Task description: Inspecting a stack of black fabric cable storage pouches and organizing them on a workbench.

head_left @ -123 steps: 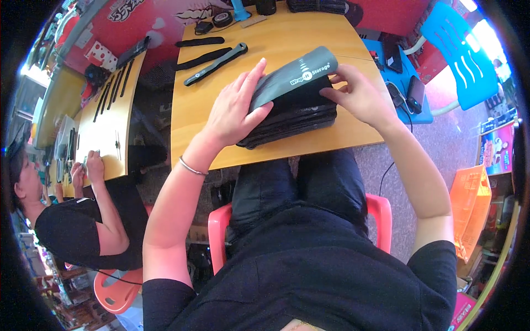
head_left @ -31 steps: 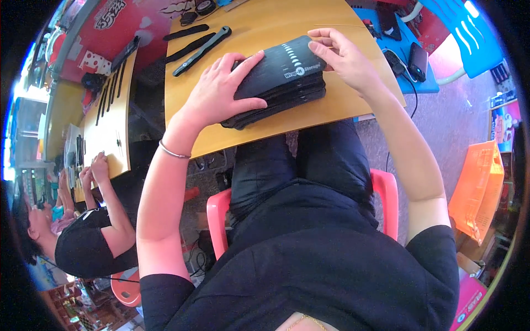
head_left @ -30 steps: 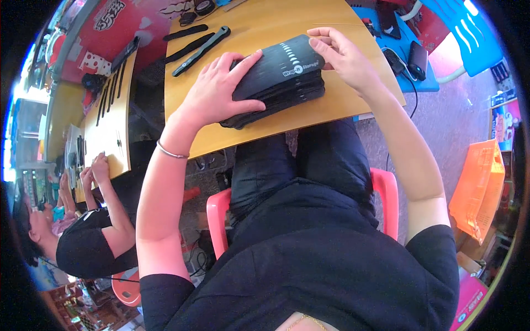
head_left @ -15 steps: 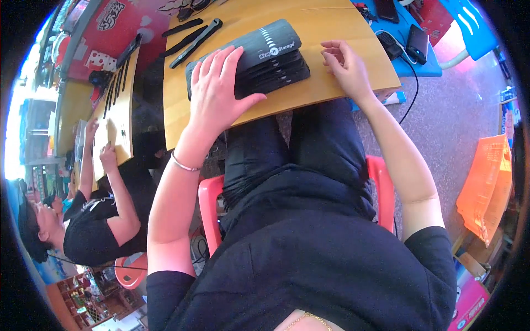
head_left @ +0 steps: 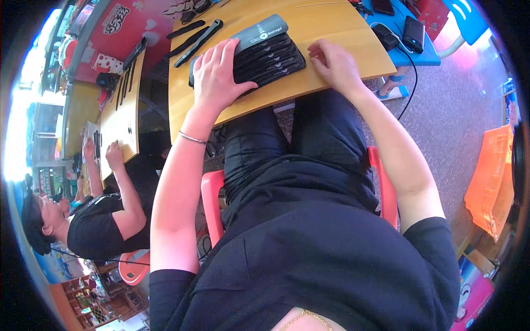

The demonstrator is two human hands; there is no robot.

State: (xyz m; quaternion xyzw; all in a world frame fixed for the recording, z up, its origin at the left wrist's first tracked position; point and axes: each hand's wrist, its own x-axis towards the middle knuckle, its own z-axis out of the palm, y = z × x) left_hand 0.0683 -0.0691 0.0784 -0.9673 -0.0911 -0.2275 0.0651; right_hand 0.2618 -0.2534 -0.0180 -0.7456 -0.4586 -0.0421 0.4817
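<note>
A stack of dark grey, flat printed pieces (head_left: 270, 58) lies slanted on the wooden table, its layered edges fanned toward me. My left hand (head_left: 217, 77) rests over the stack's left end, fingers stretched out and thumb spread along the near side. It hides that end of the stack. Just off the right end, my right hand (head_left: 335, 67) hovers at the table with its fingers loosely bent and apart, nothing visible in them. Beyond my left hand lie a grey strap (head_left: 200, 43) and black straps (head_left: 189, 28).
The wooden table (head_left: 353, 30) ends just past my knees. At the right, a blue stool (head_left: 430, 59) carries a black device (head_left: 414, 34) and cables. An orange crate (head_left: 488, 182) stands on the floor. Another person (head_left: 91, 226) works at a left-hand table.
My right hand has moved slightly left, nearer the stack. The stack's layered near edges show more, and its top face shows less. My left hand stays on its left end.
</note>
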